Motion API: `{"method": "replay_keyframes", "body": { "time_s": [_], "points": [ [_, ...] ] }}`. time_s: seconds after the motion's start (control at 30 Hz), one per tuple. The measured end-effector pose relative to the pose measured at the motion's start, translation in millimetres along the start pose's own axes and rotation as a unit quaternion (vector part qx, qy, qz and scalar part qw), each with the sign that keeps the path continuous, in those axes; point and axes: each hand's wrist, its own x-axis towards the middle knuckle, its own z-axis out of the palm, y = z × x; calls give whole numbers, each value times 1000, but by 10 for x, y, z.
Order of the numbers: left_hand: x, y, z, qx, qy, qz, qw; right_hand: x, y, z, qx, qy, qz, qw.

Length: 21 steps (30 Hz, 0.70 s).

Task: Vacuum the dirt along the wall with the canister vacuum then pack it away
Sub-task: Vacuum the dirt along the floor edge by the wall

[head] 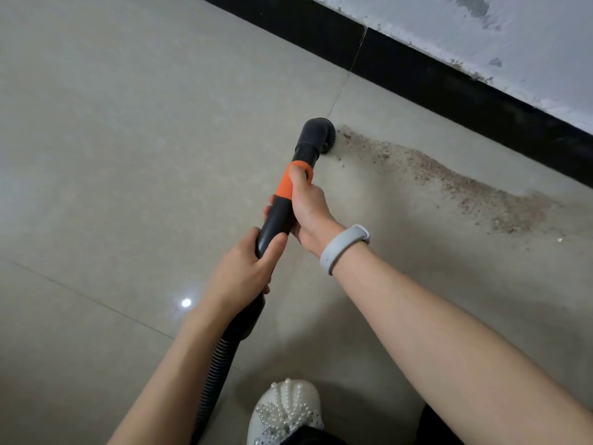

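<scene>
A black vacuum wand [278, 216] with an orange band ends in a round dark brush nozzle [317, 133] that sits on the floor at the left end of a strip of brown dirt [449, 181]. The dirt runs rightward along the black skirting [433, 78] of the wall. My right hand [309, 210], with a grey band on its wrist, grips the wand just below the orange band. My left hand [245, 271] grips the wand's lower end, where the ribbed black hose [213, 374] joins it. The canister is out of view.
Glossy beige floor tiles [128, 123] spread to the left and front. My white beaded shoe [285, 409] stands at the bottom centre, close to the hose. The scuffed grey wall [513, 43] rises above the skirting at the top right.
</scene>
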Motion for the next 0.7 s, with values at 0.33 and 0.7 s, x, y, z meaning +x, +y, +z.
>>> {"method": "replay_keyframes", "body": {
  "time_s": [0.33, 0.7],
  "points": [
    [-336, -321, -157, 28, -82, -8, 996, -271, 534, -51, 45, 31, -10, 998],
    [305, 234, 158, -37, -12, 1, 999, 174, -268, -62, -22, 70, -40, 996]
  ]
}}
